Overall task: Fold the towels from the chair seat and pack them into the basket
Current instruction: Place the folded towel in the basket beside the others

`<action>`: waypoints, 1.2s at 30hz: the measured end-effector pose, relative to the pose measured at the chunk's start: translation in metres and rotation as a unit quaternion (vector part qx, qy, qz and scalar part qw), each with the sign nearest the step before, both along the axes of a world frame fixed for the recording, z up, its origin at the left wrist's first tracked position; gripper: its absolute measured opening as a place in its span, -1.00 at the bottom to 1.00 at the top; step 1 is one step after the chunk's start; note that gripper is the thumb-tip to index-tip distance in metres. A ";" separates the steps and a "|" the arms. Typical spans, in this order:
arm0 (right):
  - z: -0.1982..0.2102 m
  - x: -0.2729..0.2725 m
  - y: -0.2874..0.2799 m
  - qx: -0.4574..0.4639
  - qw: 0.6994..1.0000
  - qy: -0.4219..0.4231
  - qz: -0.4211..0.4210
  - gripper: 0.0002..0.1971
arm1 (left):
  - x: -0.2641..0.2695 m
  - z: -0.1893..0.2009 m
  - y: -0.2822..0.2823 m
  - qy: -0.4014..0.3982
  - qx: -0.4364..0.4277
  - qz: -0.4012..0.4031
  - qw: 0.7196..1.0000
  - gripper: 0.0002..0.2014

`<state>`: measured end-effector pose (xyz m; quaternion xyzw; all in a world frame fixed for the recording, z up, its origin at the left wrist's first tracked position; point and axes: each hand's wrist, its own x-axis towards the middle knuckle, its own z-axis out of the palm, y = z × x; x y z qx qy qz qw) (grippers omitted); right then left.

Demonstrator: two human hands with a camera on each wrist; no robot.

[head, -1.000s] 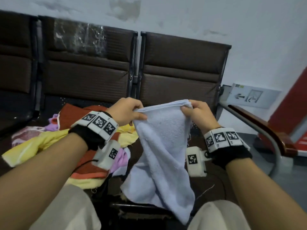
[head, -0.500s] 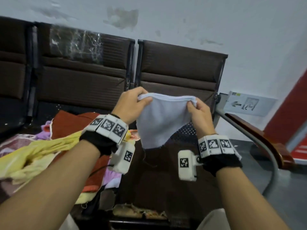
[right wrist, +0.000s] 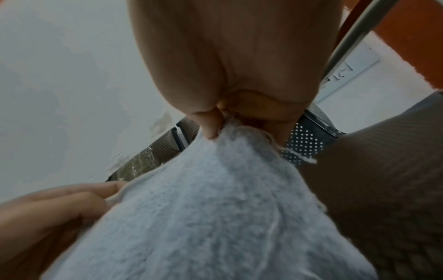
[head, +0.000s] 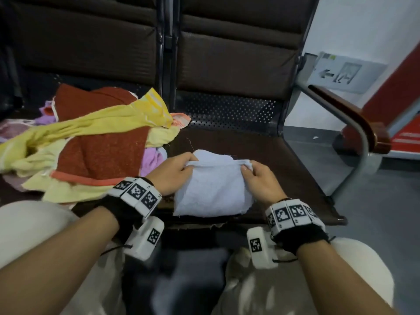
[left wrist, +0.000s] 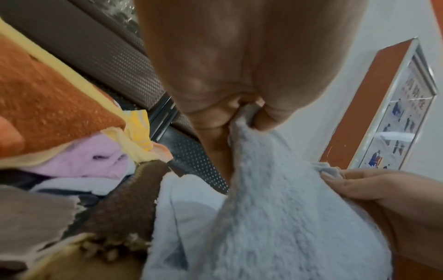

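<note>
A pale blue towel (head: 213, 192) lies doubled over on the brown chair seat (head: 293, 176) in front of me. My left hand (head: 181, 167) pinches its top left corner and my right hand (head: 251, 170) pinches its top right corner. The left wrist view shows the left hand (left wrist: 244, 111) with the blue towel (left wrist: 275, 217) caught between thumb and fingers. In the right wrist view the right hand (right wrist: 230, 121) pinches the towel (right wrist: 215, 217) the same way. A heap of unfolded towels (head: 91, 142), rust red, yellow and lilac, covers the seat to the left. No basket is in view.
Dark chair backs (head: 227, 48) stand behind the seats. A metal armrest with a wooden top (head: 354, 119) curves down at the right, with grey floor (head: 386, 196) beyond. My knees in light trousers (head: 34, 226) are at the seat's front edge.
Both hands have come down from chest height and laid the blue towel, folded in half, on the seat. The head camera has tilted downward.
</note>
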<state>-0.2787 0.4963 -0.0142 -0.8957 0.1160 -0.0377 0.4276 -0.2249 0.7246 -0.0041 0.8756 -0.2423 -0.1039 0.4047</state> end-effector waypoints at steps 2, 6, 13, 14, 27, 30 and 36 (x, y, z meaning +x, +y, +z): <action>-0.005 0.008 -0.001 -0.019 1.000 0.001 0.001 -0.72 | 0.009 -0.005 -0.007 0.016 0.002 0.020 1.000 -0.77; -0.010 0.041 -0.008 -0.039 0.999 -0.003 -0.018 -0.72 | 0.046 -0.011 -0.020 0.013 -0.026 0.060 0.998 -0.73; -0.029 0.108 -0.018 -0.036 0.997 0.052 -0.041 -0.78 | 0.121 -0.038 -0.033 0.019 -0.044 0.092 0.995 -0.74; -0.032 0.114 -0.018 -0.044 0.995 0.075 -0.041 -0.80 | 0.129 -0.044 -0.034 0.026 -0.028 0.098 0.994 -0.74; -0.016 0.060 0.003 -0.318 0.865 0.187 0.339 -0.49 | 0.095 -0.069 -0.021 -0.036 0.033 0.104 0.993 -0.71; -0.025 0.047 0.014 -0.407 0.828 0.155 0.353 -0.51 | 0.068 -0.062 -0.024 0.006 0.017 0.021 1.000 -0.88; -0.014 0.051 0.011 -0.329 0.900 0.113 0.263 -0.75 | 0.046 -0.064 -0.012 -0.052 0.235 -0.126 0.962 -0.41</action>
